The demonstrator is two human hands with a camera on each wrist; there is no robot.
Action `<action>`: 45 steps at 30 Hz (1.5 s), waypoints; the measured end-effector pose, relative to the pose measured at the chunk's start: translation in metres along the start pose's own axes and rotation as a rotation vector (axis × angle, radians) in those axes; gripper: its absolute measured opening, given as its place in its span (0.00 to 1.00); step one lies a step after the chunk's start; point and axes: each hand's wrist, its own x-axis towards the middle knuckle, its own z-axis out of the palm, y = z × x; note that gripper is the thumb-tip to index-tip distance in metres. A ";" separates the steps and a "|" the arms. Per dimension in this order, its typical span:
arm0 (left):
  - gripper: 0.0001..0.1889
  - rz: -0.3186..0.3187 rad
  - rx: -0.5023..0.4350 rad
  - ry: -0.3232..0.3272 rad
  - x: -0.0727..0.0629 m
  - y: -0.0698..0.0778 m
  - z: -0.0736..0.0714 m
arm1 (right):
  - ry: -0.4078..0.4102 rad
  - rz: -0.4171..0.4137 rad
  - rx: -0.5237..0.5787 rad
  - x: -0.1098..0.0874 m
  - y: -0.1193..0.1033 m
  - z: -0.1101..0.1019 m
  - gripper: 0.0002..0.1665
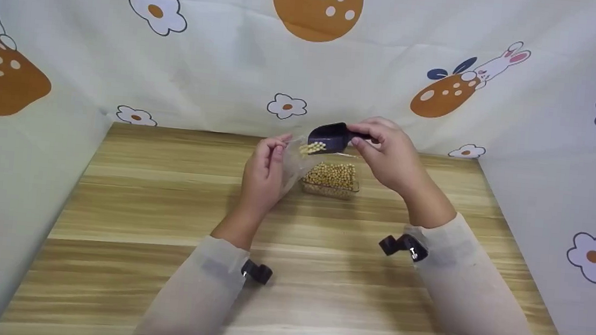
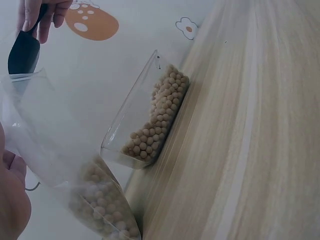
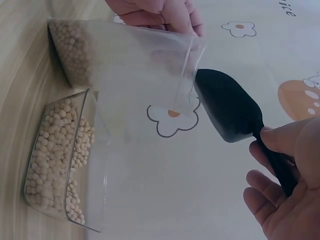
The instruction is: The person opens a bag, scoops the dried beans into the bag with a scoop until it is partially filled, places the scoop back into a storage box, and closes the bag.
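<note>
My left hand [image 1: 265,173] pinches the upper edge of a clear plastic bag [image 3: 135,60], which hangs upright with soybeans [image 2: 105,205] gathered at its bottom. By its handle, my right hand [image 1: 393,154] grips a black scoop [image 1: 330,136]. The scoop tilts down to the left, its front lip at the bag's mouth, and a small heap of soybeans [image 1: 312,148] lies at that lip. Just beside the bag stands a clear rectangular container [image 2: 127,107], part filled with soybeans [image 3: 52,155].
Under the hands lies a wood-grain table [image 1: 299,275]. A pale curtain [image 1: 220,74] printed with flowers and rabbits rises behind the table and along both sides. Each wrist wears a small black camera, one at the left sleeve [image 1: 184,292], one at the right sleeve [image 1: 476,285].
</note>
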 end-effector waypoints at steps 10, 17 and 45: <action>0.11 0.001 0.008 0.004 0.000 -0.002 0.000 | -0.001 -0.002 -0.017 0.000 0.002 -0.001 0.18; 0.12 -0.027 0.017 -0.008 0.000 0.001 0.000 | 0.036 0.036 0.028 -0.006 0.021 -0.006 0.17; 0.13 -0.046 0.031 -0.017 -0.001 0.003 -0.002 | -0.103 0.112 -0.201 -0.020 0.088 0.000 0.18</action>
